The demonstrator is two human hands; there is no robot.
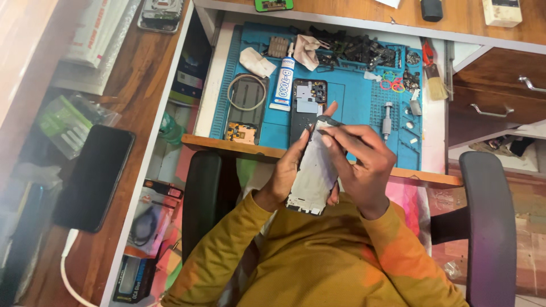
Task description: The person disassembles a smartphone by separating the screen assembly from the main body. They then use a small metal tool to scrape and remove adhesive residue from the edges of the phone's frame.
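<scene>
Your left hand [284, 170] grips the phone frame [313, 176]; your right hand [358, 165] pinches a thin tool [330, 121]. If it slips, it may scratch the frame.

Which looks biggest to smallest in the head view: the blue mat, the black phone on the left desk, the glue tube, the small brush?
1. blue mat
2. black phone, though it lies nearer the camera
3. glue tube
4. brush, close to the tube in size, so that order is unsure
</scene>
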